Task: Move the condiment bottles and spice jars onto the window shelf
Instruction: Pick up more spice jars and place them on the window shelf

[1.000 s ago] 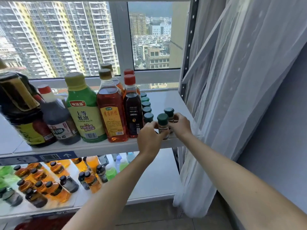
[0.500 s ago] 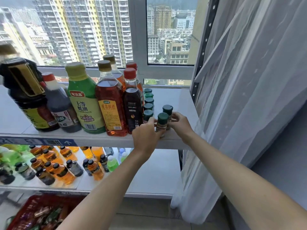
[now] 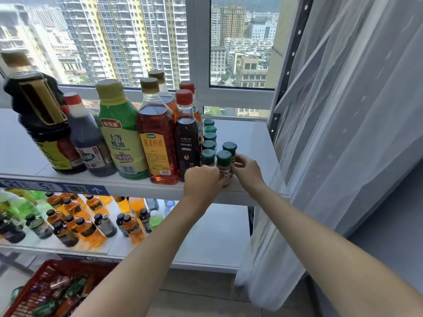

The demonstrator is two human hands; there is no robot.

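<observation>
At the near right of the white window shelf [image 3: 249, 143], left hand [image 3: 201, 181] and right hand [image 3: 247, 171] pinched two green-capped glass spice jars [image 3: 223, 165], apparently seating them; release would follow.

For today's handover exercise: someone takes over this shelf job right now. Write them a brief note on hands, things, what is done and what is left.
Left hand: grips the front jar.
Right hand: grips the jar behind.
Both jars stand on the window shelf, right of a row of five jars and the bottles.
Done: bottles and the jar row shelved.
Left: let go of these two, probably after squaring them up.
</observation>
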